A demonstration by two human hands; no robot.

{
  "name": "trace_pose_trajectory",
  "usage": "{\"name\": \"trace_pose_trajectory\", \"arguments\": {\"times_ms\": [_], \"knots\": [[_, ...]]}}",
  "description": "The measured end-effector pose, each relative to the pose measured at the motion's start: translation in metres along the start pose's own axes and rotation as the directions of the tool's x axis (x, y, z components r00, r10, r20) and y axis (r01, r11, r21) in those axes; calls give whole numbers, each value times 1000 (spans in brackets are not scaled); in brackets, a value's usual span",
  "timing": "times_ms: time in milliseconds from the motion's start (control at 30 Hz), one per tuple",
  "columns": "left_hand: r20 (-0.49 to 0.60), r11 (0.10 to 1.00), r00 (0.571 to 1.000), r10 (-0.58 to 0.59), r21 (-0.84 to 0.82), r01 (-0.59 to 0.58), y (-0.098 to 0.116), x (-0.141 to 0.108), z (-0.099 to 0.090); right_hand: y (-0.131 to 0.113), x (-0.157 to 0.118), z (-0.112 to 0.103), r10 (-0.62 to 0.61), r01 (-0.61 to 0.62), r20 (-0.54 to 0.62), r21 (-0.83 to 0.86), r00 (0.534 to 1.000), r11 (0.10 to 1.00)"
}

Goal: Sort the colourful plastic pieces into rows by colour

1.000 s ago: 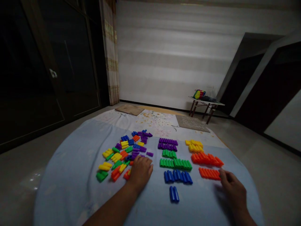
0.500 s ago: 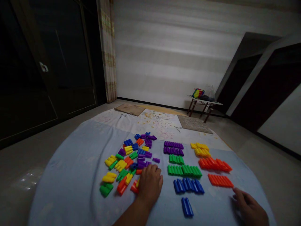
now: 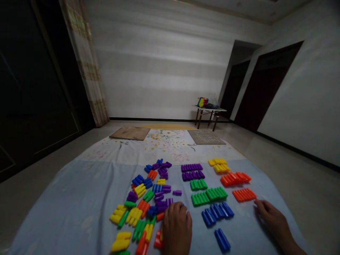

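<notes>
Left hand [image 3: 177, 226] palm down, fingers curled, at the near right edge of the mixed pile [image 3: 134, 216] of coloured plastic pieces on the cloth-covered desk [image 3: 74, 205]; grip on a piece not determinable. Right hand [image 3: 271, 216] with thumb and fingers close together, fingertips at the right end of the lower orange row [image 3: 243, 195]; contact or hold likewise not determinable. Guard against sideways pressure from the right fingertips, likely to skew or split that row. Avoid a low rightward sweep of the left hand: possible knock to the blue pair [image 3: 222, 240] or the blue row [image 3: 217, 213] above it. Lift with care at the pile, because of overlapping pieces, liable to drag neighbours along or roll loose. Avoid catching the cloth, for risk of shifting every row together. Treat as hidden: anything under the left palm, including most of a red piece [image 3: 158, 240] beside it. Treat as cut off: the pile's nearest pieces, at the bottom of the view. Hard to make out in dim light: exact piece counts within the pile.
</notes>
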State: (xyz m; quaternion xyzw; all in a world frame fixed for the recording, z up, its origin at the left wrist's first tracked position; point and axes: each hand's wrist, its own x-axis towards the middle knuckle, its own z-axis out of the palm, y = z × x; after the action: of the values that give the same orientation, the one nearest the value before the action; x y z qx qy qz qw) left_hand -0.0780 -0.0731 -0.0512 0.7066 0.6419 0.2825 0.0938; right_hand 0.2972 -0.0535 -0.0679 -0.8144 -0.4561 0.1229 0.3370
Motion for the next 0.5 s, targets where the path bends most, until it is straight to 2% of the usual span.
{"name": "trace_pose_trajectory", "arguments": {"times_ms": [100, 167, 333, 500], "knots": [[-47, 1000, 998, 30, -3, -30, -4, 0, 3, -3, -2, 1, -2, 2, -8, -30, 1000, 1000], [-124, 998, 990, 65, -10, -67, -6, 0, 6, -5, -3, 2, -12, 11, -18, -50, 1000, 999], [-370, 988, 917, 148, 13, -155, -10, 2, 14, -10, -6, 3, -44, 43, -26, -25, 999, 999], [-382, 960, 882, 278, 145, -240, -23, 7, 24, -12, -8, 6, -48, 47, 10, 98, 999, 994]]}}
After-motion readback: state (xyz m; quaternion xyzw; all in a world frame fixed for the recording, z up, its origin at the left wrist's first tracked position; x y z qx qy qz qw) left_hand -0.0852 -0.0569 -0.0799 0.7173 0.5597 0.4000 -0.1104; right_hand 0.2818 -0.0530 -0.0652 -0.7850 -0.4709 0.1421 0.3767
